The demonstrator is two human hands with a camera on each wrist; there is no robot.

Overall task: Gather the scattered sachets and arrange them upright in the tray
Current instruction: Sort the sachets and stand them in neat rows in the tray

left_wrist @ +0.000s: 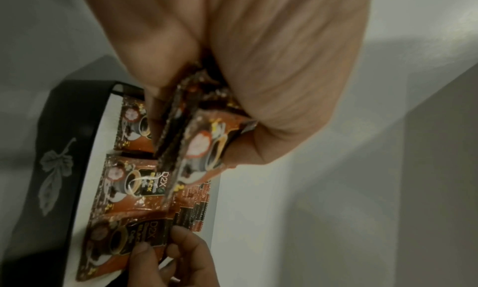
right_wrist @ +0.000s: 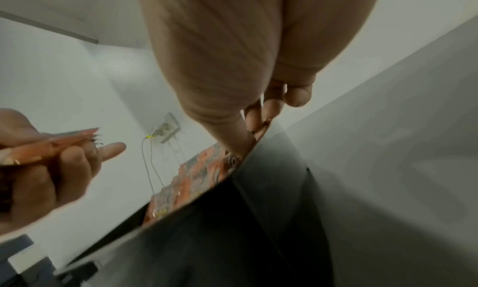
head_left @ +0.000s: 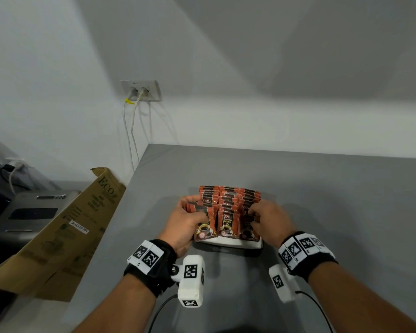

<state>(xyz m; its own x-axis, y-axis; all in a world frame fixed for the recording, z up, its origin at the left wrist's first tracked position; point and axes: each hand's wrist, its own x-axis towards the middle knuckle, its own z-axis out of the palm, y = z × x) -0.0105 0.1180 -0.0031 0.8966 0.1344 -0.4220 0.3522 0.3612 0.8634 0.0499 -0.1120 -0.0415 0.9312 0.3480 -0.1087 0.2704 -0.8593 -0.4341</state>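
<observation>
From the head camera, a white tray on a grey table holds rows of upright coffee sachets. The left hand grips a small bundle of sachets at the left row; the right hand fingers the right row.

The left wrist camera shows fingers and thumb pinching that bundle above the tray.

In the right wrist camera, fingertips curl onto sachet tops. This looks like the filling step; next, the bundle likely needs sliding into a gap, upright.

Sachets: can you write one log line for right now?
left hand: grips sachets | right hand: fingers on tray's front sachets | tray: rows upright
</observation>
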